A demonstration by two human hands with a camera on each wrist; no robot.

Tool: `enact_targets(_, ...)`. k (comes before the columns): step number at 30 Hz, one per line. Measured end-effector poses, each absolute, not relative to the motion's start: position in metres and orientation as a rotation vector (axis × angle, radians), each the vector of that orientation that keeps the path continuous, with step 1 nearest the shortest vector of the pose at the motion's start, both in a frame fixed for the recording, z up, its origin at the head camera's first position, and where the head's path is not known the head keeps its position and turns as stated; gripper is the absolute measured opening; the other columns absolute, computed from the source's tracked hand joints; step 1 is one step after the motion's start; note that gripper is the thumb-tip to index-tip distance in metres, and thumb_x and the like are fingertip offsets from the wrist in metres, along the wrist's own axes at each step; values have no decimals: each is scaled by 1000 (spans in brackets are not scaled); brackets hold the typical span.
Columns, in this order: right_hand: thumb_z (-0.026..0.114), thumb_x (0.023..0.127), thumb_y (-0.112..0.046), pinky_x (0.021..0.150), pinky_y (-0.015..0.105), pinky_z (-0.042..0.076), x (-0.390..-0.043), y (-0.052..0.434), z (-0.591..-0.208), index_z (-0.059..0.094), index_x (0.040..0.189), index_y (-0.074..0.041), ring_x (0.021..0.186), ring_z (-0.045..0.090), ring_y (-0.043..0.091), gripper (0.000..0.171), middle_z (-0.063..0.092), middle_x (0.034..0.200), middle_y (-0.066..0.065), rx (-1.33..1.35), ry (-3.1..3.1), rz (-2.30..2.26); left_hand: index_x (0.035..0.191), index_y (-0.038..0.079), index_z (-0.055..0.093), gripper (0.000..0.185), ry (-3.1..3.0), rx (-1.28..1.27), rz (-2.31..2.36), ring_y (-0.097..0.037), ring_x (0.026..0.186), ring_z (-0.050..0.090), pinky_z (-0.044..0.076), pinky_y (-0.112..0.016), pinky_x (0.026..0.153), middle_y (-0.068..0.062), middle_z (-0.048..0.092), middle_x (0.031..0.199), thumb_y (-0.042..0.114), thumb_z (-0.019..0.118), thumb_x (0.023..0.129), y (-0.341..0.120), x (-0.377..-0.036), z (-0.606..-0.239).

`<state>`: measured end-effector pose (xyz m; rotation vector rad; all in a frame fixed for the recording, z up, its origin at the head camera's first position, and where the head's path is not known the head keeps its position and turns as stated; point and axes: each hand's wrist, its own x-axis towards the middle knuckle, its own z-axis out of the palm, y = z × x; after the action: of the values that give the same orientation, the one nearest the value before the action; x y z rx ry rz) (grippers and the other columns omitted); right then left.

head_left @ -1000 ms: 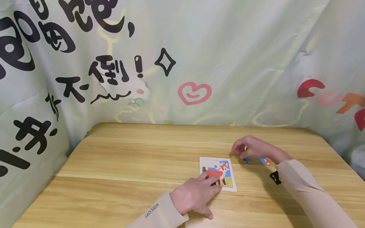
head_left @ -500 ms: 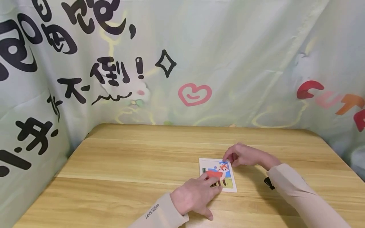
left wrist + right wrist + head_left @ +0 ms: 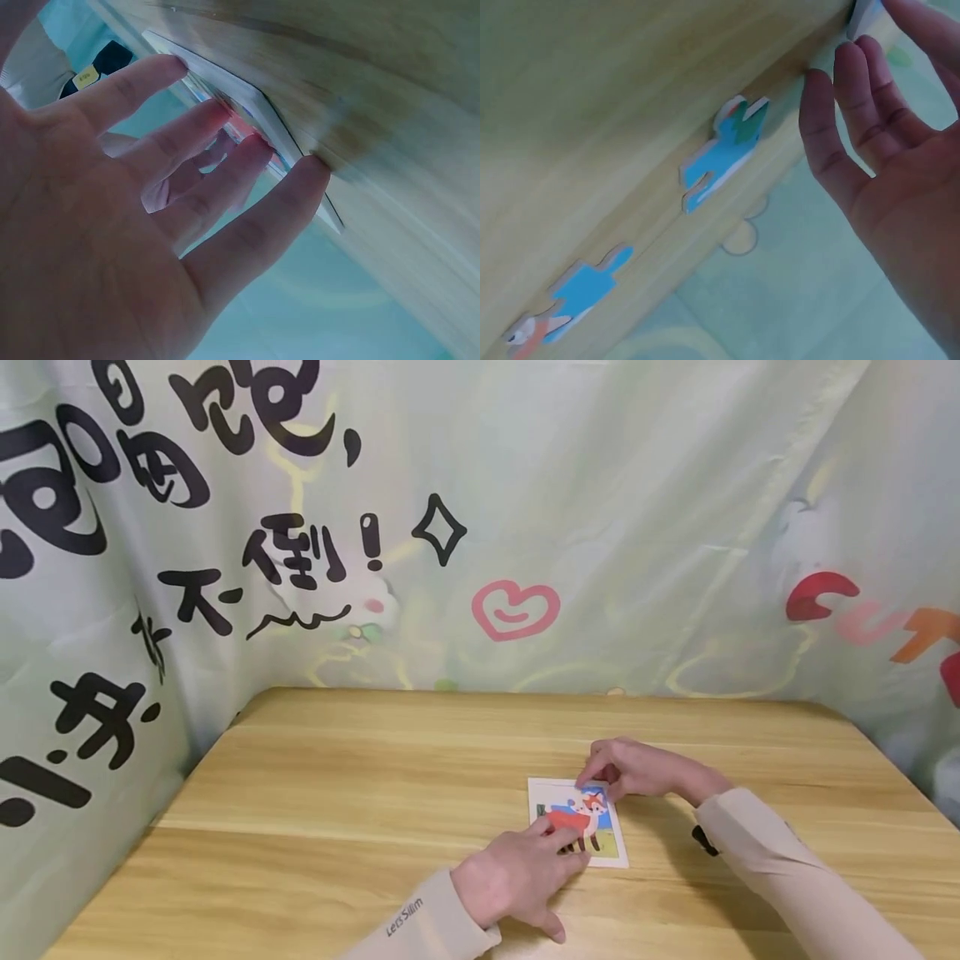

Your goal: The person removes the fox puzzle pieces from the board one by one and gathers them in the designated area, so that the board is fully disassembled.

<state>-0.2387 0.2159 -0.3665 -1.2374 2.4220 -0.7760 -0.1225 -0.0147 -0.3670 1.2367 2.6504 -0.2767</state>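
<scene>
A small white-framed jigsaw puzzle (image 3: 536, 789) with a fox picture lies on the wooden table. My left hand (image 3: 517, 870) rests spread over its lower left, and the left wrist view shows the fingertips (image 3: 259, 150) on the board and its white border. At the upper right corner, the bent index finger and thumb of my right hand (image 3: 637, 768) hold a blue puzzle piece (image 3: 592, 791); the fingers partly cover it. The other fingers of this hand hang loosely beside the board in the right wrist view.
Two loose blue puzzle pieces, one with green (image 3: 724, 154) and one with a white and orange end (image 3: 581, 292), lie on the table (image 3: 337, 777) right of the board. My right forearm hides them in the head view. A printed curtain (image 3: 615, 527) stands behind the table.
My right hand has come left and down from beside the loose pieces to the board's upper right corner. My left hand stays on the board.
</scene>
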Motion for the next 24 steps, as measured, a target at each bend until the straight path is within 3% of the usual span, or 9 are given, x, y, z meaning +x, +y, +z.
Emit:
enact_targets(18, 70, 74, 18, 68, 25, 47, -242, 207, -368, 77, 101, -5, 76, 49, 10, 36, 60, 91, 0, -1100, 2396, -800, 149, 33, 51, 86, 2656, 1227, -257, -18, 142, 35, 50, -29, 98, 8, 35, 160, 67, 78, 75, -17, -123, -366)
enact_targets(24, 68, 73, 22, 68, 26, 47, -240, 205, -369, 75, 99, -7, 76, 49, 11, 39, 57, 88, -1, -1071, 2417, -754, 149, 33, 51, 86, 2658, 1241, -264, -17, 141, 36, 53, -30, 93, 8, 36, 159, 67, 78, 74, -15, -123, -367)
